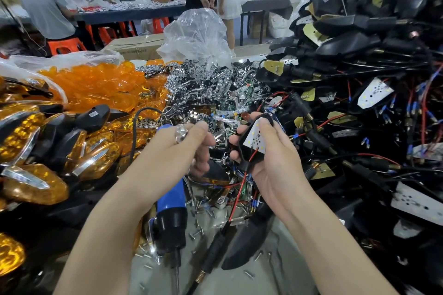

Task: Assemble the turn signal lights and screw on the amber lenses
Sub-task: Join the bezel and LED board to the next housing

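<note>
The right hand (266, 151) grips a black turn signal housing with white LED board (255, 137); the left hand (182, 143) pinches a small chrome reflector piece (195, 118); heaped orange translucent plastic lenses (96, 86) and tangled black wired housings (359, 55) crowd both sides; bare grey tabletop (275, 270) shows only nearest the arms.

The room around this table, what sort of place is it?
Most likely a small assembly workshop: heaps of amber lenses and wired black housings, an electric screwdriver by the hands, and other workers at a long table behind.
</note>
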`<act>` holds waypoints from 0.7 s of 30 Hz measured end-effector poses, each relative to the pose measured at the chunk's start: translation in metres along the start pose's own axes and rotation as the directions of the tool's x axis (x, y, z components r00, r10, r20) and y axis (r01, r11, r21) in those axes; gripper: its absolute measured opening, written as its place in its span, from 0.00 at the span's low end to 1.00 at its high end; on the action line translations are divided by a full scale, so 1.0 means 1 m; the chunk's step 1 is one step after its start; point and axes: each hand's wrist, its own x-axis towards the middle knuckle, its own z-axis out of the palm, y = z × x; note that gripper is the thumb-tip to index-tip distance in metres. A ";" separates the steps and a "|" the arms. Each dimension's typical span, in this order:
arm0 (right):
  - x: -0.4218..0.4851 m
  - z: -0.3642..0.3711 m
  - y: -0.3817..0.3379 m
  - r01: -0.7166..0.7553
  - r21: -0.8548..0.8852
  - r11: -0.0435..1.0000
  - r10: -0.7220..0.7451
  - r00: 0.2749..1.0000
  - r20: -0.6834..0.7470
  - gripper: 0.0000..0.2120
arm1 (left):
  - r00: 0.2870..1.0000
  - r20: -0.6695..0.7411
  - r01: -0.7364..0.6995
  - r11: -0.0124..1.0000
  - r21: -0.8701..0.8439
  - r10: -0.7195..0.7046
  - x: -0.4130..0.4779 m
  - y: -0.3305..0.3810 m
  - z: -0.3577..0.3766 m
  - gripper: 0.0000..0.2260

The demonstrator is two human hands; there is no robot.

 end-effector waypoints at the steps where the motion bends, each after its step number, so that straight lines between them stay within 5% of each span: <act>1: 0.000 0.000 0.000 0.003 -0.002 1.000 -0.003 1.000 -0.002 0.09 | 0.998 0.059 0.025 0.998 0.059 -0.028 -0.003 0.001 0.001 0.17; 7: 0.002 0.001 -0.003 0.037 0.043 0.998 -0.036 0.999 -0.031 0.09 | 0.904 0.339 0.034 0.834 0.551 -0.261 -0.015 0.007 0.006 0.15; 15: 0.001 0.002 -0.006 0.068 0.069 0.995 -0.063 0.996 -0.065 0.08 | 0.973 0.102 0.067 0.676 0.734 -0.206 -0.067 -0.002 0.013 0.13; 21: -0.007 0.006 -0.011 0.078 0.096 0.992 -0.071 0.995 -0.071 0.08 | 0.996 0.057 -0.007 0.548 0.836 -0.075 -0.100 -0.027 0.026 0.14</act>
